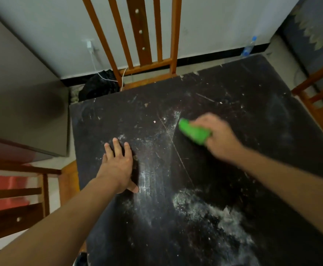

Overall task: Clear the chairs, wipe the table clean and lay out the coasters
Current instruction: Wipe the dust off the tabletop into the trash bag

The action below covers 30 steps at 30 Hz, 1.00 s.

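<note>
A dark table [243, 89] fills the view, smeared with white dust and crumbs; a thick patch of white powder [220, 214] lies near its front. My right hand [220, 139] is blurred and shut on a bright green cloth [194, 132], which it presses onto the tabletop right of centre. My left hand [118, 166] rests flat on the table with its fingers spread and nothing in it. No coasters are in sight.
A wooden chair [143, 41] stands at the table's far edge, another chair [321, 104] at the right and a third chair [22, 191] at the left. A black bag [97, 87] sits on the floor by the wall. A plastic bottle [249, 46] stands far right.
</note>
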### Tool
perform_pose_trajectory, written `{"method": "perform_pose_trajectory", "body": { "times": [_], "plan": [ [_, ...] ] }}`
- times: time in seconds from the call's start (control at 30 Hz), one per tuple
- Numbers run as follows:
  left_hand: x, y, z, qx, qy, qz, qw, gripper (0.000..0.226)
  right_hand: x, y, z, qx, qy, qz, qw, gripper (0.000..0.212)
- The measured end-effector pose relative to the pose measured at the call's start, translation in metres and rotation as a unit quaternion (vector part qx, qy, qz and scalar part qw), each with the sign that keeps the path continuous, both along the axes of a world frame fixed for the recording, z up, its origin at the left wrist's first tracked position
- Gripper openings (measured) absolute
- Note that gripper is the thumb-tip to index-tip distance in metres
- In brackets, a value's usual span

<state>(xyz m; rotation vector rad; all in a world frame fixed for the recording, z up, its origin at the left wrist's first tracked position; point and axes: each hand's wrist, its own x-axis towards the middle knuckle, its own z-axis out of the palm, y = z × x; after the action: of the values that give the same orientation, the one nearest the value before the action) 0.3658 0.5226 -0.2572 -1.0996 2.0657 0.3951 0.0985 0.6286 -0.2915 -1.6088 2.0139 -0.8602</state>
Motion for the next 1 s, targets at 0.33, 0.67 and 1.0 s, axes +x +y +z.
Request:
{"method": "perform_pose_trajectory", "body": {
  "times": [0.33,0.67,1.0],
  "plan": [
    [-0.001,0.001,-0.002,0.005,0.000,0.003,1.000,0.138,-0.079,-0.161,-0.028,0.067,0.079,-0.243,0.965,0.038],
    [-0.002,0.002,0.002,0.009,0.009,0.013,1.000,0.137,0.062,0.030,0.001,0.140,-0.021,0.277,0.950,0.062],
    [0.000,0.002,-0.003,0.007,0.005,0.012,1.000,0.137,-0.047,-0.195,-0.024,0.076,0.042,-0.168,0.982,0.036]
  ]
}}
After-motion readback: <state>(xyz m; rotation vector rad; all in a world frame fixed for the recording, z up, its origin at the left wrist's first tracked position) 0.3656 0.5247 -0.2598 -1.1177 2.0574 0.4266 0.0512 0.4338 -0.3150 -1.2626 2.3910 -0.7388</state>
